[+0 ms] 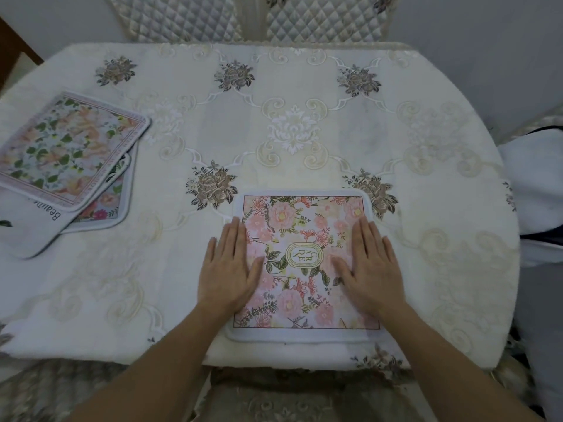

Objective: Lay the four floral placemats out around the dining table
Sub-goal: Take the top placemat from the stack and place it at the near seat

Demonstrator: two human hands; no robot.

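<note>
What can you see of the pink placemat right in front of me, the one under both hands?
The pink placemat lies flat on the tablecloth at the near edge, squared to it. It looks like soft fabric: rounded corners, pale border, thin dark frame line, pink blooms with green leaves, and an oval label at its middle. The left hand presses flat across its left edge, partly on the cloth; the right hand lies flat on its right side. Nothing else touches it.

Left hand [230,269], right hand [370,264] flat, palms down
</note>
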